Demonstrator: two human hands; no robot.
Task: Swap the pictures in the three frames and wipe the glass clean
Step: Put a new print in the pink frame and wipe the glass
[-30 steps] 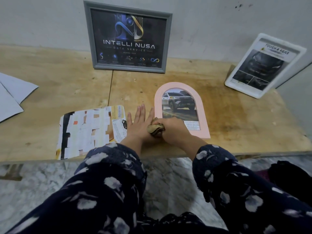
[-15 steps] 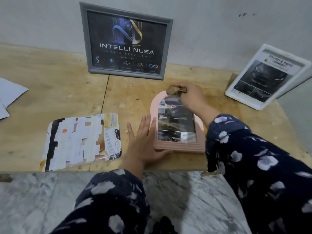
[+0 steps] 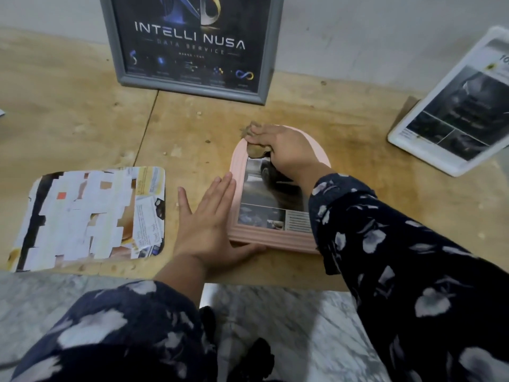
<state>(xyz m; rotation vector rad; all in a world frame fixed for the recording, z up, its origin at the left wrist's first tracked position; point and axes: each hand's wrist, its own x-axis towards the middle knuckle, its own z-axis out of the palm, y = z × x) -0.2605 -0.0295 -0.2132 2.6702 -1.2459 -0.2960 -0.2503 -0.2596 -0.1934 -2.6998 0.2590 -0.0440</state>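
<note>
Head view: cloth (image 3: 254,150) under right fingers (image 3: 254,132).

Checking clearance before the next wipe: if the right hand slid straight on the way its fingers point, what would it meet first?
The right hand points up-left off the pink arched frame; next comes bare wooden tabletop, then probably the grey-framed dark poster, though depth is unclear.

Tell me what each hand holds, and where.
Right hand grips a bunched cloth at the pink frame's top. Left hand lies flat against its left edge, gripping nothing.
</note>
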